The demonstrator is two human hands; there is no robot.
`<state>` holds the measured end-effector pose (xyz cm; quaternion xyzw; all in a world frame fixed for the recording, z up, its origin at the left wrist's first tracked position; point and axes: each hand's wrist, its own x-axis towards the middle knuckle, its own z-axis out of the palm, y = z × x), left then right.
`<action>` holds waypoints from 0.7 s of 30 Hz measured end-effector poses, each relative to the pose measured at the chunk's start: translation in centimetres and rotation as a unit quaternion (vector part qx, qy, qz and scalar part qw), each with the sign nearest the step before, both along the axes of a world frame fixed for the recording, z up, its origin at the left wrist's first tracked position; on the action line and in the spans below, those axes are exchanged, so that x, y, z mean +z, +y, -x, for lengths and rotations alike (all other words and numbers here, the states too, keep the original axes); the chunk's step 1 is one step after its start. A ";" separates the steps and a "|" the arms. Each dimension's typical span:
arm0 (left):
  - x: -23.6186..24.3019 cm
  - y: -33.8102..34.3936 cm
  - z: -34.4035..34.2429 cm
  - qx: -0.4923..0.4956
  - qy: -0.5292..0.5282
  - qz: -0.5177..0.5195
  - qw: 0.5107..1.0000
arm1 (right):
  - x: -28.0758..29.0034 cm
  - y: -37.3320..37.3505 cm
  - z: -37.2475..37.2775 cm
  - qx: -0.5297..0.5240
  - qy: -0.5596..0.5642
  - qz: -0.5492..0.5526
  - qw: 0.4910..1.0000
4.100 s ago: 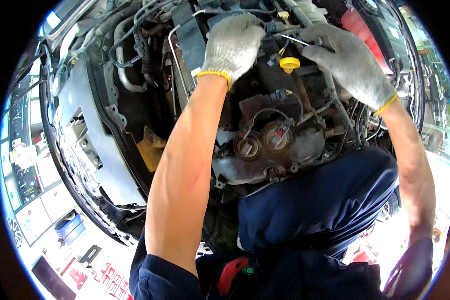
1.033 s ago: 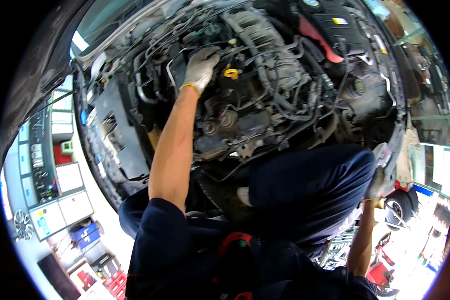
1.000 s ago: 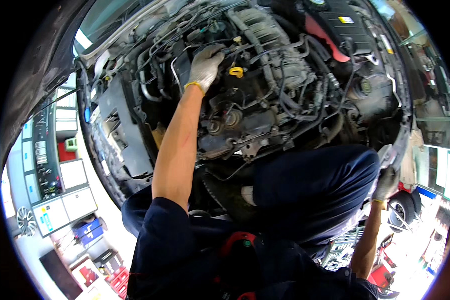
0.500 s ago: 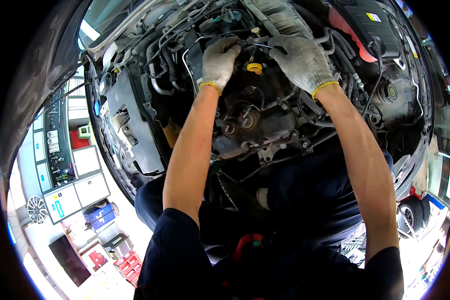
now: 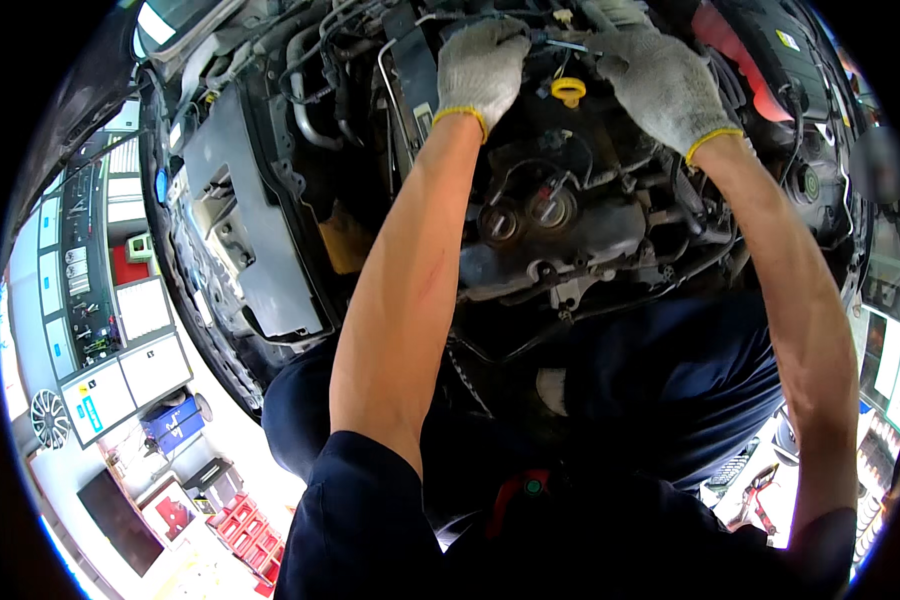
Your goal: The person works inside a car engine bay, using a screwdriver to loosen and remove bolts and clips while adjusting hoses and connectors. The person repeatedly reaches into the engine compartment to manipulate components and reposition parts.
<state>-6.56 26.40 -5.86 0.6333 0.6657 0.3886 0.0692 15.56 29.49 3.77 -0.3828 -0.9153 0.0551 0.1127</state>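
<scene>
Both my hands wear grey knit gloves with yellow cuffs and reach into an engine bay. My left hand [image 5: 482,72] is closed, its fingertips pinched at a dark part beside the engine's top; what they hold is hidden. My right hand [image 5: 662,90] is curled around one end of a slim metal-shafted tool [image 5: 567,46]. That bright shaft points left, toward my left fingertips, and its handle is covered by the glove. Just below the shaft, between the hands, sits a yellow ring-shaped piece [image 5: 568,90]. Nearer me are two round openings in the dark engine [image 5: 610,235].
Hoses and cables run around the engine. A grey panel [image 5: 270,240] lies along the left side, a black cover with a pinkish-red part [image 5: 735,50] at far right. The raised hood [image 5: 55,90] edges the left. Beyond are a workbench [image 5: 95,250] and red bins [image 5: 245,535].
The view has shifted, so the engine sits higher and farther right in it. Both hands keep nearly the same places over the engine, with the metal shaft still between them.
</scene>
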 end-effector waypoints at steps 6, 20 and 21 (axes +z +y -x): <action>1.0 0.1 -0.3 -0.010 -0.086 0.020 0.996 | 1.2 2.0 -1.9 0.120 -0.006 0.068 0.990; 1.1 0.5 -0.1 -0.028 -0.124 0.027 0.992 | -1.2 2.0 0.6 0.077 -0.143 0.031 0.986; 1.0 0.5 -0.3 -0.030 -0.126 0.027 0.991 | -2.1 2.1 0.6 0.116 -0.210 -0.066 0.969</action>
